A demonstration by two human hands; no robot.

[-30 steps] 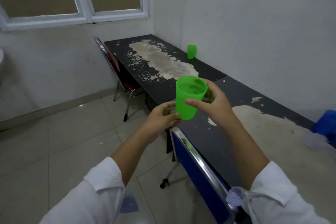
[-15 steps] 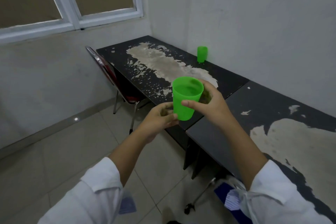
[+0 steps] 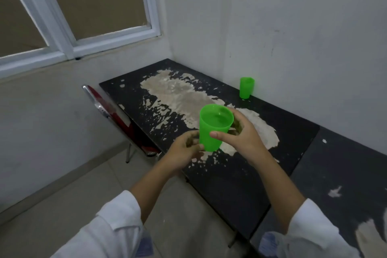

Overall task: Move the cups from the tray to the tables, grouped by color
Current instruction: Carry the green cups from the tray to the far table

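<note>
Here we hold a green cup [image 3: 213, 130] above the black table [image 3: 230, 184], right hand [image 3: 240, 138] wrapped round it, left hand [image 3: 182, 151] pinching its base; a second cup [image 3: 246, 87] stands on the table's far edge.

Held green cup [image 3: 210, 132]: plain, no words or numbers on it.
Far green cup [image 3: 246, 88]: plain too, nothing to read.
Worktop [image 3: 240, 174]: black with pale worn spots, no writing.
Sleeves [image 3: 117, 226]: a small blue and white bit near each cuff, too blurry to read.
Whole scene: no text can be read.
</note>
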